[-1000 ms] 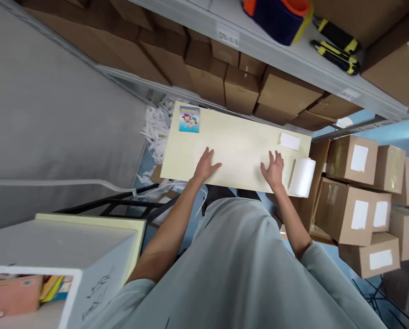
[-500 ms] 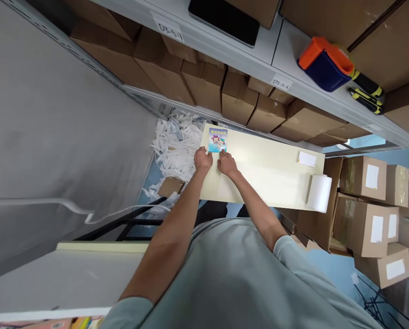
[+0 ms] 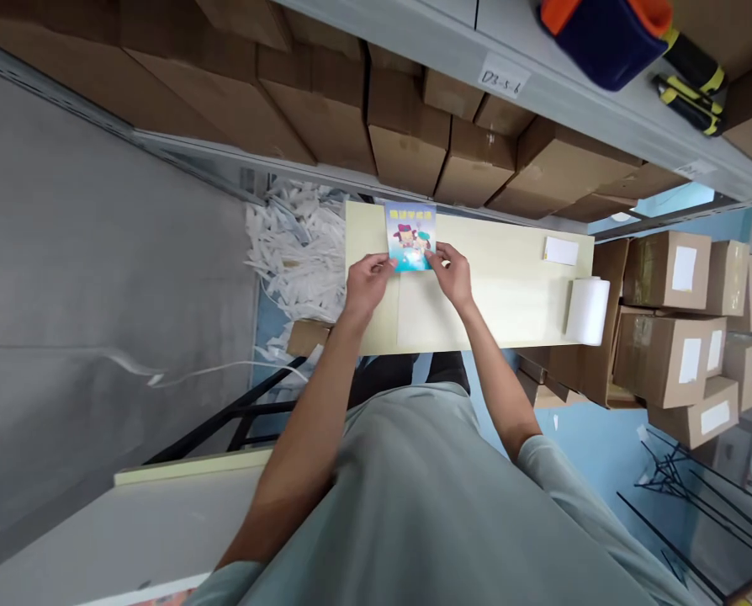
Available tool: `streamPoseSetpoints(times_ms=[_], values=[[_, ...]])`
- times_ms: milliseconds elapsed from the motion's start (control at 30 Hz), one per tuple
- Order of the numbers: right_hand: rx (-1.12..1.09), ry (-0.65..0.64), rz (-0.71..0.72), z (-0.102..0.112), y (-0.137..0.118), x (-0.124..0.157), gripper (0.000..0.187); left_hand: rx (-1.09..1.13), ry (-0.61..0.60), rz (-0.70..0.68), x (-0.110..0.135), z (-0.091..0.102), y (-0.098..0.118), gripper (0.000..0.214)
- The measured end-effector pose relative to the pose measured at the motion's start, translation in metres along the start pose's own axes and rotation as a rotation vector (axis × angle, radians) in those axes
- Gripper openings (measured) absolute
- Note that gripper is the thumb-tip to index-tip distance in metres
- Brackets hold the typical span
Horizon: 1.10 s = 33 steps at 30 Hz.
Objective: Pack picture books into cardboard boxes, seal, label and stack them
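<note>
A small blue picture book (image 3: 410, 236) with cartoon figures and yellow lettering on its cover is held over the left part of a pale yellow table (image 3: 502, 311). My left hand (image 3: 368, 282) pinches its lower left corner between thumb and fingers. On the opposite side, my right hand (image 3: 452, 271) grips the lower right edge, thumb on the cover. Below the book a whitish sheet (image 3: 417, 313) seems to lie flat on the table. The back of the book is hidden.
A white paper roll (image 3: 587, 311) and a white card (image 3: 561, 251) lie at the table's right end. Shredded paper (image 3: 306, 252) heaps on the floor to the left. Ahead stands a shelf with cartons (image 3: 407, 139); labelled boxes (image 3: 672, 353) are stacked at right.
Both hands have lifted the book off the table toward me and hold it at its lower sides. The whole view has shifted, with the shelf now higher in the picture.
</note>
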State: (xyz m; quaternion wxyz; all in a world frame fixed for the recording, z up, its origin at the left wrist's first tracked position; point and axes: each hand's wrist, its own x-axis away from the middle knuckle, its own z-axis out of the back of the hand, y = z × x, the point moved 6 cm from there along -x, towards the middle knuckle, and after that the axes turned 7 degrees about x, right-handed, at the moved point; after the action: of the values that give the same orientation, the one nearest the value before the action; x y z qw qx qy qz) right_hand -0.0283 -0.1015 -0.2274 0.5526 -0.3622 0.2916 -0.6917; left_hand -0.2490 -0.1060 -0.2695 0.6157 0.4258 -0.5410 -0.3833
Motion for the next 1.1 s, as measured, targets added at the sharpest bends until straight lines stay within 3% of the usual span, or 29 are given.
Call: streamPoseSetpoints(times_ms=[133, 300, 500, 633, 800, 933, 1100], values=[[0.01, 0.008, -0.099, 0.027, 0.031, 0.066, 0.051, -0.072, -0.185, 0.104, 0.062, -0.017, -0.024, 0.045], [0.076, -0.006, -0.369, 0.004, 0.076, 0.124, 0.043, -0.379, -0.151, 0.239, 0.1, -0.019, -0.061, 0.024], [0.167, -0.053, -0.447, -0.022, 0.091, 0.123, 0.026, -0.565, -0.131, 0.275, 0.101, -0.016, -0.076, 0.013], [0.23, -0.086, -0.466, -0.023, 0.094, 0.12, 0.017, -0.606, -0.123, 0.287, 0.098, -0.013, -0.077, 0.012], [0.278, -0.137, -0.48, -0.022, 0.094, 0.122, 0.01, -0.668, -0.212, 0.325, 0.094, -0.009, -0.08, 0.013], [0.399, -0.128, -0.465, -0.016, 0.083, 0.126, 0.014, -0.741, -0.192, 0.299, 0.091, 0.0, -0.073, 0.014], [0.511, -0.073, -0.32, -0.016, 0.054, 0.136, 0.033, -0.761, -0.081, 0.2, 0.085, 0.011, -0.059, 0.019]])
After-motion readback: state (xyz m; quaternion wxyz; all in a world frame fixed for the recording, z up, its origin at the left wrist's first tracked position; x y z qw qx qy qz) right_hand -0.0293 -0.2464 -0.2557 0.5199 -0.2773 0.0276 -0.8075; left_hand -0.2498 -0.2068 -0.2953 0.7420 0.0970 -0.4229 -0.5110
